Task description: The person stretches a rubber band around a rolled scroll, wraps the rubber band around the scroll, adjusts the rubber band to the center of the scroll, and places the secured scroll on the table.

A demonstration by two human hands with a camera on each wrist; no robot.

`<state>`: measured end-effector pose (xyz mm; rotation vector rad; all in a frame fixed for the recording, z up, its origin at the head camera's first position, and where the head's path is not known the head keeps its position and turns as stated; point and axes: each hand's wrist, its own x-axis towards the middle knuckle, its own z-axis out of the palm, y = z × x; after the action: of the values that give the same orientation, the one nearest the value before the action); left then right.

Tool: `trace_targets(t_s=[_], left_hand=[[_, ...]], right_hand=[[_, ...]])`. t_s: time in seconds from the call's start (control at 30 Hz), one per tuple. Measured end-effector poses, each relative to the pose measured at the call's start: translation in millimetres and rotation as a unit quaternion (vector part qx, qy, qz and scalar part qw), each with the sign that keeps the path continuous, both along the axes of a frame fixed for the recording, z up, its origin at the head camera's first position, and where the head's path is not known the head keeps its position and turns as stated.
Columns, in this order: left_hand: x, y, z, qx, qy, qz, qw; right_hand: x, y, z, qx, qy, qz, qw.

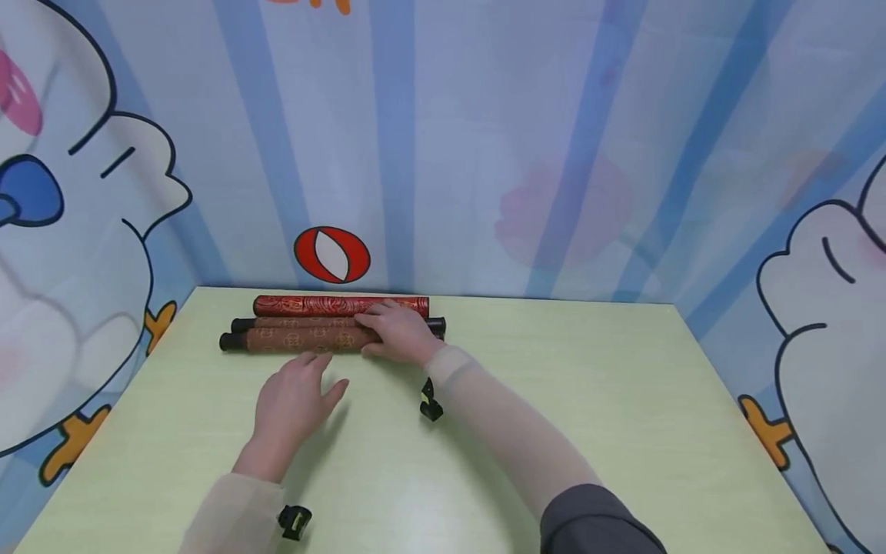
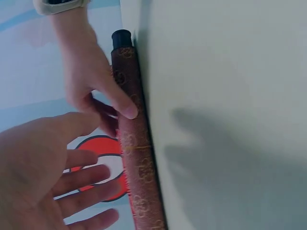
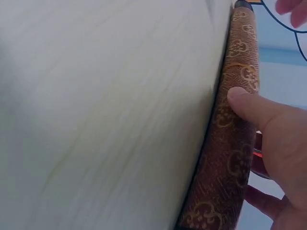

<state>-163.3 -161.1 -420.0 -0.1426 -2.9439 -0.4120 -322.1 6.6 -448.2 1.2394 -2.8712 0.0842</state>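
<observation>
Three rolls lie side by side at the back of the table. Nearest is a brown hanging scroll (image 1: 298,340) with gold patterns and black end knobs. Right behind it lies a second brown scroll (image 1: 304,322), and at the rear a red patterned roll (image 1: 332,305). My right hand (image 1: 400,332) grips the front scroll toward its right end; in the right wrist view its thumb (image 3: 247,103) lies on the near side and the fingers reach over behind. My left hand (image 1: 294,404) hovers just in front of the scrolls, fingers spread, holding nothing.
The pale yellow table (image 1: 588,400) stretches forward and right of the rolls. A cartoon-printed blue curtain (image 1: 457,154) stands along the table's back edge. Small black devices are strapped at both wrists.
</observation>
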Motion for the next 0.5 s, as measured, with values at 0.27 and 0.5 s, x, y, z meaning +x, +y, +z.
trace_targets(t_s=[0.27,0.5], left_hand=[[8.4,2.4,-17.1,0.017,0.051,0.02,0.9983],[3.5,0.5,-13.4,0.014,0.082,0.023,0.9963]], right_hand=[[13.9,25.3,9.6,-0.039,-0.006,-0.021,0.999],[41.5,67.9,31.6,-0.15,-0.032,-0.046,0.987]])
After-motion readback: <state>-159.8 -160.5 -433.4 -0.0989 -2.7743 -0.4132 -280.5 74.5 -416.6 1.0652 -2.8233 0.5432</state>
